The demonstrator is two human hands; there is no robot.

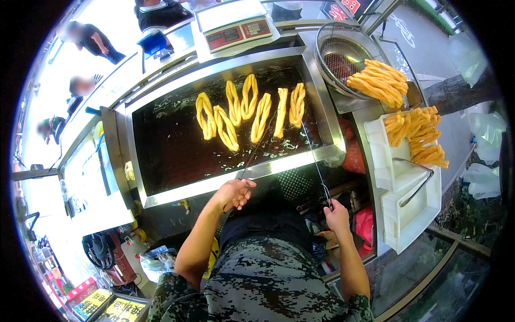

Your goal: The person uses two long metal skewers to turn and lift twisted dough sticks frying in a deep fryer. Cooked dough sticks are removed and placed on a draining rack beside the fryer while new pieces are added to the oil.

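My left hand (pixel 236 196) is closed around the handle end of a thin metal rod (pixel 251 157), just over the front rim of a rectangular steel fryer (pixel 189 189). The rod reaches up among the dough twists. In my right hand (pixel 338 217) is a second thin metal rod (pixel 316 163); its far end meets the lower end of the rightmost dough twist (pixel 297 104). Several golden looped dough twists (pixel 233 102) float apart in the dark oil (pixel 173 161). Near the right one, a narrower twist (pixel 281 112) lies nearly upright in view.
A round wire strainer (pixel 336 32) sits at the back right, with fried twists (pixel 380 82) heaped at its edge. White plastic trays (pixel 378 151) hold more twists (pixel 418 135) and metal tongs (pixel 418 187). A scale (pixel 237 32) stands behind the fryer; people (pixel 96 42) are beyond.
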